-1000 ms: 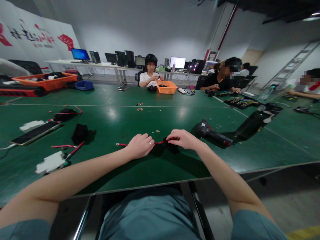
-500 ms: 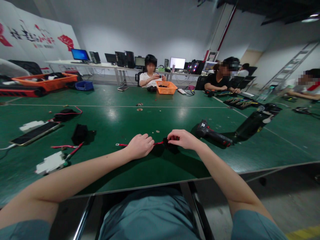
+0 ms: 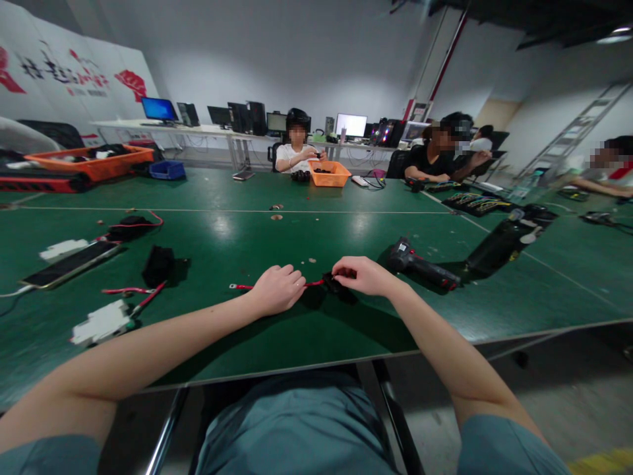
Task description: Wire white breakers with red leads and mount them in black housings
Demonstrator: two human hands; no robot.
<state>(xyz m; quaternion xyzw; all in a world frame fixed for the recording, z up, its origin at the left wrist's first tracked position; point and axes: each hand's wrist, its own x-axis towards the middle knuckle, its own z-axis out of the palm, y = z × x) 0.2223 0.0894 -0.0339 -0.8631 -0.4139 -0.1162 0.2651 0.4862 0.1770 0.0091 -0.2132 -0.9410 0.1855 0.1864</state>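
Note:
A red cable [image 3: 314, 284] with a metal ring lug at its left end lies along the green table in front of me. My left hand [image 3: 279, 290] is closed over the cable's middle, which it hides. The cable's right end meets a small black block [image 3: 333, 282]. Above that block my right hand [image 3: 361, 274] has thumb and fingertips pinched together, at the block's top. Whatever is between those fingertips is too small to make out. The right fingers cover part of the block.
A black cordless power tool [image 3: 422, 264] lies right of my hands, beside a dark bottle-like cylinder [image 3: 509, 244]. To the left are a black block [image 3: 158, 265], a white module with red leads [image 3: 106, 321] and a phone [image 3: 74, 264]. Co-workers sit across the table behind an orange bin [image 3: 330, 174].
My right fingertips have shifted very slightly at the black block; my left hand stays still. Across the table, the co-worker in black has raised a hand.

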